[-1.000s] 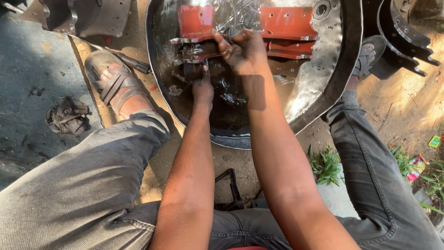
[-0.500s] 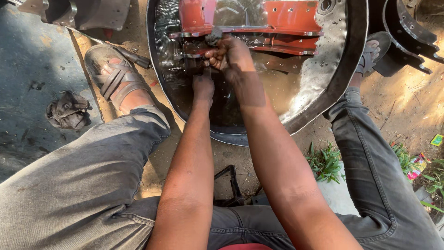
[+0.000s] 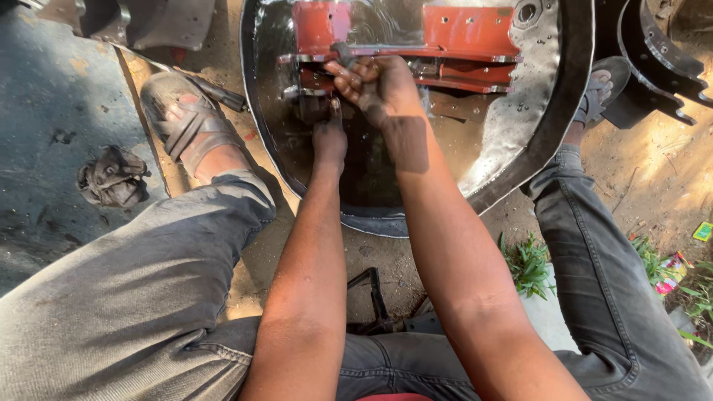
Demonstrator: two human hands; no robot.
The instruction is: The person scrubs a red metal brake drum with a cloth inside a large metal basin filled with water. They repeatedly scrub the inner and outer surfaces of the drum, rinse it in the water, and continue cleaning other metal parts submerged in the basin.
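Note:
A large shiny metal drum lies between my legs, with two red metal brackets bolted inside it. My right hand is closed around a dark metal tool at the lower edge of the left red bracket. My left hand reaches just below it and presses on a dark part under that bracket; its fingertips are hidden. Both hands are greasy.
My sandalled left foot rests beside the drum, my right foot at its other rim. A crumpled dirty rag lies on the dark ground. Heavy metal parts stand at right, a black frame lies under my arms.
The view has shifted so the drum and brackets sit lower. My right hand has moved slightly up and left along the bracket edge; my left hand stays below it.

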